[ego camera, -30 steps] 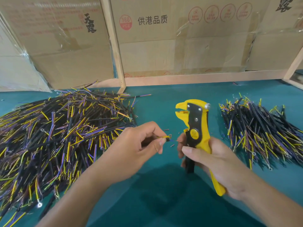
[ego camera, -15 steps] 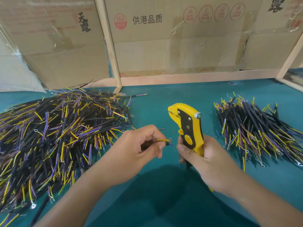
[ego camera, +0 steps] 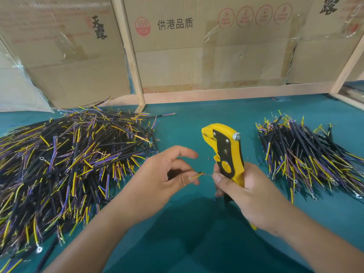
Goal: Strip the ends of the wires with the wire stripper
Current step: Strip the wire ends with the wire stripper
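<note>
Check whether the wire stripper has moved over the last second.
Yes, slightly: the wire stripper in the right hand has shifted left, away from the right wire pile.

A small workshop or factory assembly station, seen from above a bench [ego camera: 197,119] covered in teal matting. A large heap of short black-sheathed wires [ego camera: 65,160] with yellow and purple cores lies on the left, and a smaller, tidier pile of the same wires [ego camera: 307,154] on the right, some ending in ring terminals. A yellow and black wire stripper [ego camera: 228,150] stands between the piles. Behind the bench, flattened cardboard cartons [ego camera: 206,52] printed with Chinese characters and red stamps line a bare wooden frame [ego camera: 128,56], patched with clear tape.
</note>
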A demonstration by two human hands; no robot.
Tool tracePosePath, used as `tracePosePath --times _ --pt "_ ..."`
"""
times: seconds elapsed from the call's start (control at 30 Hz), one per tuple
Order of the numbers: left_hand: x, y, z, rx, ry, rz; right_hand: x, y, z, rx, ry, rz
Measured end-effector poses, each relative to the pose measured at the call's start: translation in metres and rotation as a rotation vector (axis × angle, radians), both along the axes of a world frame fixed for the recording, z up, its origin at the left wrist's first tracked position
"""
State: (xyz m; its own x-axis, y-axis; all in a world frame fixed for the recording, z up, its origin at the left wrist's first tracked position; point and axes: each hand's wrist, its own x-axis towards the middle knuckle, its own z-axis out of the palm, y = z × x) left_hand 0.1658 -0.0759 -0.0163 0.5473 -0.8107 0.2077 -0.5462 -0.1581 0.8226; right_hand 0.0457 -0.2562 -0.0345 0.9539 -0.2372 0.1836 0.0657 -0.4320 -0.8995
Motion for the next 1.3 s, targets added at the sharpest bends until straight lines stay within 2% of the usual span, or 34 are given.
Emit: tracePosePath --times 0.17,0.3,0.67,0.97,1.1,1.3 --pt "0.002 0.001 -0.003 -0.04 -0.091 0.039 0.001 0.001 -0.001 0.086 0.028 0.016" --pt "0.001 -0.001 -0.002 -0.087 -0.281 0.057 0.001 0.002 0.0 0.164 0.056 0.035" --pt "-0.004 -0.012 -0.007 -0.165 -0.697 0.094 0.004 -0.002 -0.005 0.638 0.117 0.059" --pt "0.006 -0.01 -0.013 -0.136 -0.539 0.314 0.011 -0.016 -0.006 0.851 0.145 0.055" --pt "0.007 -0.012 -0.016 -0.052 -0.56 0.335 0.01 -0.014 -0.005 0.861 0.172 0.092" --pt "0.007 -0.025 -0.006 -0.16 -0.551 0.329 0.01 -0.01 -0.003 1.078 0.286 0.102"
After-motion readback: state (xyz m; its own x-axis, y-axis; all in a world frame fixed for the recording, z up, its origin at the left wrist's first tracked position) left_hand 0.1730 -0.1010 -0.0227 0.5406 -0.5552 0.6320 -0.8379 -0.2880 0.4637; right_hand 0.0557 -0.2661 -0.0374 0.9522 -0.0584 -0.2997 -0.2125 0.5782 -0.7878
